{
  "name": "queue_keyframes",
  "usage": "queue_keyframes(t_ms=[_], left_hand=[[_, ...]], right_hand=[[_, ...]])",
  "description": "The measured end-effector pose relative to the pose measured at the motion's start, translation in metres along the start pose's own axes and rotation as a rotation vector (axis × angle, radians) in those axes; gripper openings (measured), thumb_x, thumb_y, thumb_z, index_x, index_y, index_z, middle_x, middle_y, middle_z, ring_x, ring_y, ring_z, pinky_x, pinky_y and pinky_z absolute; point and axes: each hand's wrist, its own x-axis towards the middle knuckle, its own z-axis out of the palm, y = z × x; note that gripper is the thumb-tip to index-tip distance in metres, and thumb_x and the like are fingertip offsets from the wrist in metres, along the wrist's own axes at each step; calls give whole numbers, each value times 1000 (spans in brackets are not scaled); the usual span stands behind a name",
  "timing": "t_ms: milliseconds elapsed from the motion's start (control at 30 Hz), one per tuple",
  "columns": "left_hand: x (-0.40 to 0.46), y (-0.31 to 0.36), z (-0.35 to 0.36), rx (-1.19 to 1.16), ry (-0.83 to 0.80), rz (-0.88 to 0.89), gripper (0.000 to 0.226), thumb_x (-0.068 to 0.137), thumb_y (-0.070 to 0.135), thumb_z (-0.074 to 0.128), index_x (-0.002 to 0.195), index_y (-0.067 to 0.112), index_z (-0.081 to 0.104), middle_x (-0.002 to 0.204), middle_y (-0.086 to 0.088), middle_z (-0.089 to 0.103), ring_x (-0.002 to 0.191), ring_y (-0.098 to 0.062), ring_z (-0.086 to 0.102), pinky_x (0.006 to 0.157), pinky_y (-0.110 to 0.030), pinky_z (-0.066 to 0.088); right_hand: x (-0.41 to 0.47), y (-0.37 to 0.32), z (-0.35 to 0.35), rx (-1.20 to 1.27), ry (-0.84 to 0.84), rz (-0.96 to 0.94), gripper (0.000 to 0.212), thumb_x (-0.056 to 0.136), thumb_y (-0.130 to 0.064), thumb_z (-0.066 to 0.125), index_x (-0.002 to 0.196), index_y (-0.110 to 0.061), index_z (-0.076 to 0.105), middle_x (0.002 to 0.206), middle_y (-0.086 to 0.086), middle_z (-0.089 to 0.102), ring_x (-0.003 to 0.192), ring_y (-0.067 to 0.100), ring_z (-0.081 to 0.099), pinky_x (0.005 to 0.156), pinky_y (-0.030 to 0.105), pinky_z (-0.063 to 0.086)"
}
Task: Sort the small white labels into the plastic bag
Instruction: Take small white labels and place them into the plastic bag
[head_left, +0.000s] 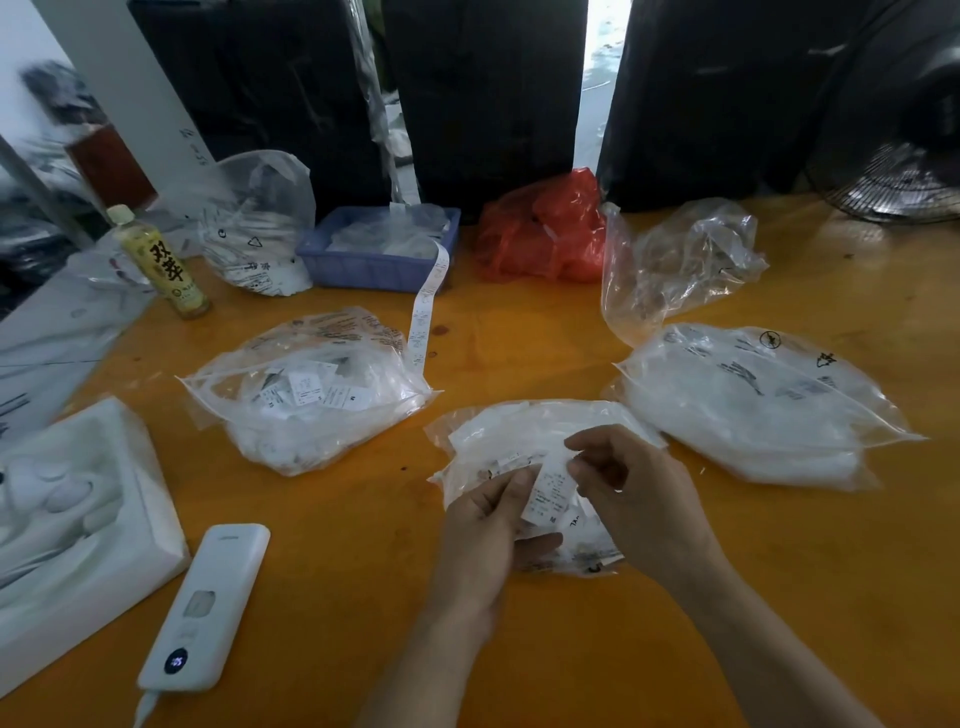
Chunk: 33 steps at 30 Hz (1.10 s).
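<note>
We find the label (549, 491) pinched upright between left hand (488, 525) and right hand (631, 499), directly above the plastic bag (519, 431).

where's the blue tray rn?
In the head view, the blue tray sits at the table's far edge, left of centre, between a clear printed bag on its left and the red bag on its right.

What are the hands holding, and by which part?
Both hands pinch one small white label above the plastic bag: left hand at its left edge, right hand at its upper right edge.
</note>
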Motion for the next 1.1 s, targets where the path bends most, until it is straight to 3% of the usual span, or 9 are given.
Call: queue_keyframes(t_ms=[267, 400, 500, 600, 667, 767, 900, 1033, 1100], left_hand=[[-1, -1, 0, 2, 66, -32, 22, 91, 49, 68, 102, 38, 84, 104, -1, 82, 88, -21, 79, 66, -32, 62], [-1, 1, -1, 86, 76, 5, 15, 96, 46, 70, 104, 42, 82, 108, 12, 80, 103, -12, 75, 83, -34, 63], [1, 6, -8, 220, 68, 95, 17, 98, 30, 73, 98, 47, 79, 101, 23, 77, 86, 4, 72, 65, -16, 56], [20, 28, -34, 314, 250, 191, 20, 97, 27, 74, 97, 47, 75, 95, 21, 77, 81, 7, 72, 56, -9, 53], [44, 54, -67, 439, 488, 301, 20, 99, 25, 71, 105, 44, 72, 96, 17, 77, 82, 3, 72, 58, -12, 56], [88, 92, -121, 486, 817, 256, 27, 100, 13, 68, 127, 18, 69, 111, -7, 77, 87, -20, 75, 82, -44, 64], [122, 115, -151, 220, 804, 112, 52, 104, 22, 67, 152, 11, 50, 107, -7, 74, 79, -19, 76, 92, -44, 63], [113, 110, -143, 522, 763, 101, 59, 109, 44, 53, 160, 18, 37, 103, -5, 75, 91, -22, 77, 96, -43, 54], [101, 103, -135, 641, 768, 176, 53, 110, 42, 52, 156, 18, 43, 122, -13, 74, 99, -28, 75, 94, -47, 55]], right_hand=[[1, -1, 4, 88, -124, 79, 10, 92, -35, 73, 101, -37, 73, 80, -23, 72, 75, -1, 67, 63, 23, 55], [-1, 3, 8, 129, -57, 115, 9, 90, -34, 75, 96, -39, 71, 82, -26, 71, 78, -3, 67, 64, 19, 54], [1, 1, 9, 187, -68, 127, 10, 92, -35, 72, 97, -44, 70, 82, -25, 73, 79, -4, 69, 65, 18, 54], [5, 0, 3, 211, -46, 127, 12, 94, -40, 67, 105, -45, 69, 87, -25, 73, 80, -2, 71, 70, 28, 61], [11, 5, -7, 207, 24, 132, 11, 95, -38, 67, 105, -41, 69, 87, -25, 73, 78, 0, 71, 69, 29, 62], [22, 20, -30, 251, 138, 204, 9, 97, -31, 65, 104, -32, 71, 85, -24, 73, 75, 2, 71, 64, 27, 57], [31, 41, -52, 346, 244, 289, 10, 99, -24, 63, 103, -28, 73, 86, -20, 75, 74, 0, 70, 61, 15, 49], [43, 67, -71, -35, 330, 289, 12, 101, -26, 61, 106, -26, 72, 91, -13, 72, 81, 10, 66, 60, 21, 46], [56, 86, -81, -334, 344, 269, 19, 101, -23, 59, 115, -18, 72, 104, 0, 70, 88, 20, 63, 70, 30, 49]])
